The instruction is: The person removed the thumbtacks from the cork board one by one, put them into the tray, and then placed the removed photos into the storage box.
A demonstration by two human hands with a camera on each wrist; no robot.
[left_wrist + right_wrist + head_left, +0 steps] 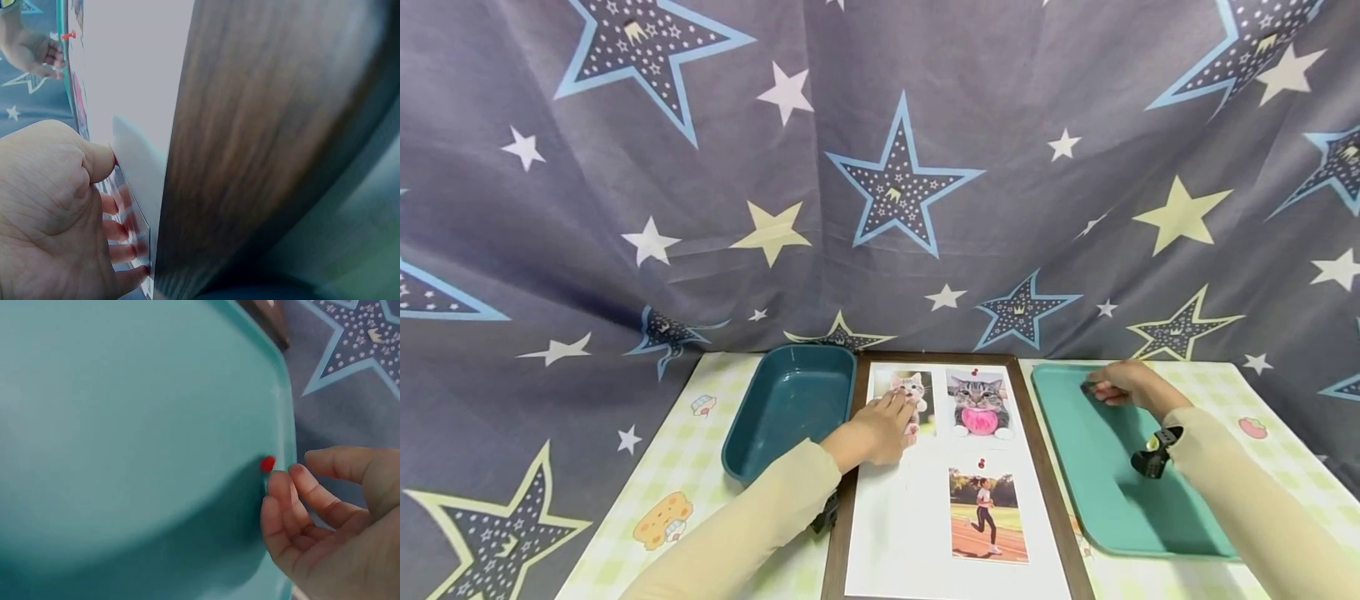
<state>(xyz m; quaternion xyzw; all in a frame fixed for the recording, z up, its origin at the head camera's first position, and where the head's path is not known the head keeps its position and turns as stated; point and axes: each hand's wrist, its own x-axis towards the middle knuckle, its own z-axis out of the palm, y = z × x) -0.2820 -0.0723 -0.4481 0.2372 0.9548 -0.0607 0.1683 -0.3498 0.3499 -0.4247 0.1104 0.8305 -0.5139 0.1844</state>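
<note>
The kitten photo (912,398), on the board's (1043,467) upper left, is pressed flat by the left hand (880,429) while a red pin (267,464) is set in the tray (1075,467) beside the loosely curled, empty right hand (1123,385); lifting the photo off seems called for next.

A dark blue cloth (880,125) printed with stars hung behind the table. A checked tablecloth (677,467) covered the table, with a toast cartoon (662,517) near left and a pink cartoon (1252,427) at the far right. An empty dark teal bin (782,400) stood on the left. A wood-framed board (835,550) lay between it and the tray (1097,483). On the board, a cat photo (977,404) sat far right and a runner photo (987,515) lay nearer, each with a red pin (974,372) above it.
</note>
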